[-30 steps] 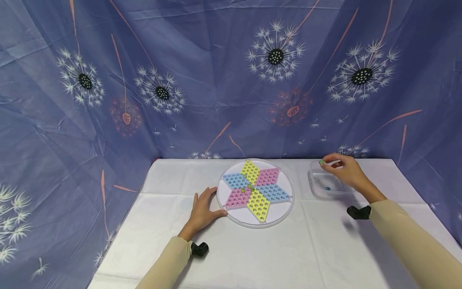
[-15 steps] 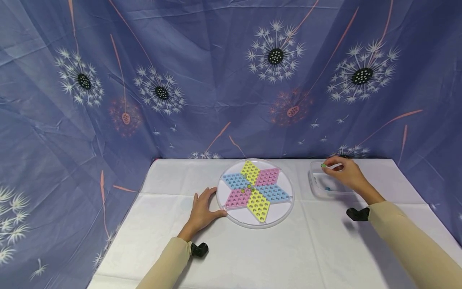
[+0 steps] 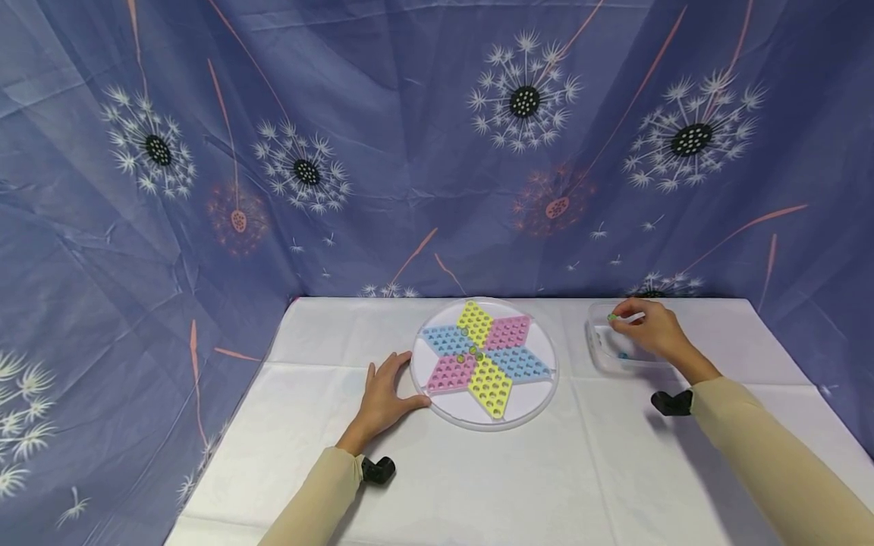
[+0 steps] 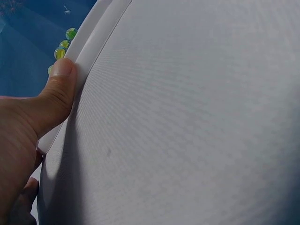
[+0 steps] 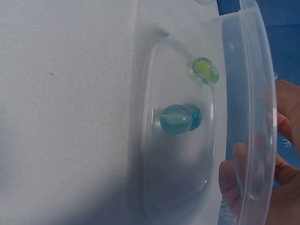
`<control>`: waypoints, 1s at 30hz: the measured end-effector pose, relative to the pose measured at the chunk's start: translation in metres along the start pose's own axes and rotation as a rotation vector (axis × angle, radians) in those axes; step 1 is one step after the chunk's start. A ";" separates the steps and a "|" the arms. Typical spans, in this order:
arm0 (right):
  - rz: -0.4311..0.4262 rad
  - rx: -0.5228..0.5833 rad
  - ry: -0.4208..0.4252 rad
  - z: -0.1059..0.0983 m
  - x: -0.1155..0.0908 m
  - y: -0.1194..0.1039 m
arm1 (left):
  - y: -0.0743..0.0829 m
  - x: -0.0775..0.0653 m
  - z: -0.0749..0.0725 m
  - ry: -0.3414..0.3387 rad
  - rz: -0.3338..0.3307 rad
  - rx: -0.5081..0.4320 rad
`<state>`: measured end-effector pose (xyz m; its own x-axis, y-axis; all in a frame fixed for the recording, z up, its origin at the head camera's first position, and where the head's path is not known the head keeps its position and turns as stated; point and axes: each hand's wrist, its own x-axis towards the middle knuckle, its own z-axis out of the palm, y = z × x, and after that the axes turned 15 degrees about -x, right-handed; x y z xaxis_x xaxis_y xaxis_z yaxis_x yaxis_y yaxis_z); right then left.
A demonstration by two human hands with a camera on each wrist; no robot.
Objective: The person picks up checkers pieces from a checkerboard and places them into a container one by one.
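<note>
My left hand [image 3: 384,398] rests spread on the table, thumb and forefinger touching the rim of the round white Chinese checkers board [image 3: 437,315]. In the left wrist view the thumb [image 4: 58,89] lies against the board's edge, with several green-yellow marbles [image 4: 60,53] behind it. Over the clear plastic box [image 3: 592,356], my right hand [image 3: 652,327] pinches a green marble [image 3: 612,318] between thumb and fingertips. The right wrist view shows a blue marble [image 5: 176,119] and a yellow-green marble [image 5: 202,68] in the box; the pinched marble cannot be made out there.
A white cloth [image 3: 505,485] covers the table. Blue dandelion-print fabric [image 3: 410,152] hangs behind it and at both sides. The board's star has pink, yellow and blue points, with several marbles near its middle.
My right hand has lowered slightly toward the box with the green marble between its fingertips. The left hand stays against the board's rim. The head view has shifted a little.
</note>
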<state>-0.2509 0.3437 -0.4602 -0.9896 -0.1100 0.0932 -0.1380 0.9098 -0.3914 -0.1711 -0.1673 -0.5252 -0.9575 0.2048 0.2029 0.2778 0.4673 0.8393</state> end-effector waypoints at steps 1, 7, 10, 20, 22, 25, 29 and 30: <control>0.001 0.000 0.000 0.001 0.000 0.000 | 0.000 0.000 0.000 0.000 0.000 0.002; -0.005 0.011 0.009 0.004 0.002 0.001 | 0.002 0.000 -0.001 -0.003 -0.004 0.001; -0.009 0.012 0.017 0.004 0.001 0.000 | 0.002 0.000 -0.001 -0.007 -0.008 0.001; 0.010 0.011 0.034 0.005 0.001 0.001 | 0.003 0.000 -0.001 -0.006 -0.009 0.005; 0.013 0.020 0.038 0.006 0.001 0.001 | 0.003 0.000 -0.001 -0.005 -0.008 0.006; 0.017 0.033 0.039 0.007 0.002 0.000 | 0.003 0.000 -0.001 -0.005 -0.006 0.006; 0.026 0.049 0.025 0.008 0.002 0.000 | 0.002 0.000 -0.001 -0.003 -0.004 0.005; 0.029 0.052 0.021 0.008 0.002 0.000 | 0.002 0.000 -0.001 -0.002 -0.004 0.003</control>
<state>-0.2531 0.3398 -0.4676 -0.9921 -0.0746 0.1004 -0.1116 0.8904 -0.4412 -0.1703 -0.1668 -0.5229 -0.9585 0.2048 0.1985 0.2743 0.4705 0.8387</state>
